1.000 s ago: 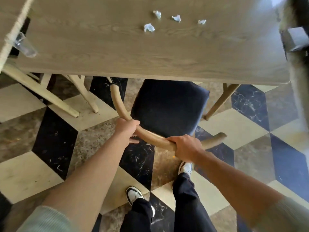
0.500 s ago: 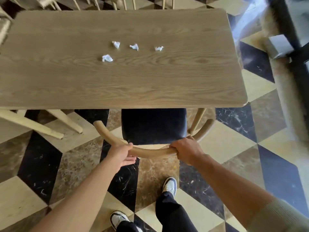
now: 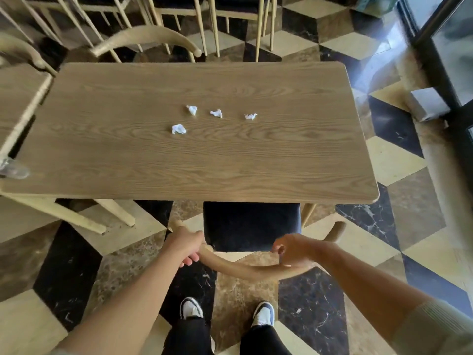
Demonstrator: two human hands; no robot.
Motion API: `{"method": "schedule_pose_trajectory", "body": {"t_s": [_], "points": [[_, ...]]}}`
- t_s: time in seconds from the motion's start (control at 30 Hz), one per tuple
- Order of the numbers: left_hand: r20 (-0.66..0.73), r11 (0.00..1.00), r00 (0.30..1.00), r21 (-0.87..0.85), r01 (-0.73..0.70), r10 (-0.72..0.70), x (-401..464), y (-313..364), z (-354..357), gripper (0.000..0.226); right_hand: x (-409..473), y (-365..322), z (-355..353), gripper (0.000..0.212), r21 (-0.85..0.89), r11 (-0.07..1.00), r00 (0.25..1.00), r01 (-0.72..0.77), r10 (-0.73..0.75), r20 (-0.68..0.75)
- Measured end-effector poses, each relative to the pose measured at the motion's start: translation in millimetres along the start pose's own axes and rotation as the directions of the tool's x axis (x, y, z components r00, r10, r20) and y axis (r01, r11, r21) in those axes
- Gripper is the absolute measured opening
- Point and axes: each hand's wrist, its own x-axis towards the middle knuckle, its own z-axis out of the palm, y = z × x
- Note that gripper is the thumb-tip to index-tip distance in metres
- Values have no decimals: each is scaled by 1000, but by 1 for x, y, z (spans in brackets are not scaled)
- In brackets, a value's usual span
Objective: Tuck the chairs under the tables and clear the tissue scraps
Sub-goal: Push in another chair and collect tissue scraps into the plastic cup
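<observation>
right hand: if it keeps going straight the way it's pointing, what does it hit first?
The right hand points left along the chair's curved back rail, so it would likely meet the left hand gripping that rail. Depth is unclear; it may pass above.

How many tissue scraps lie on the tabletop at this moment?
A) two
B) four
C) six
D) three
B: four white tissue scraps lie apart near the middle of the wooden table, three in a row and one nearer the person.
</observation>
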Motion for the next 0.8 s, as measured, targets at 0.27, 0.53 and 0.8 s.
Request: {"method": "schedule_pose_trajectory", "body": {"t_s": [0.27,0.53,0.8], "points": [[-276,947,912,-22,-321,302,112,67,-105,30,91,-81,-139,18,310,948,791,67,139,-596],[-291,777,730,86,-624,619,249,168,-189,36,209,-104,-277,42,639,768,422,-50,596,-683],[-342,457,409,71,-886,846,271,199,-217,12,257,-161,-299,17,308,942,473,134,213,-855]]}}
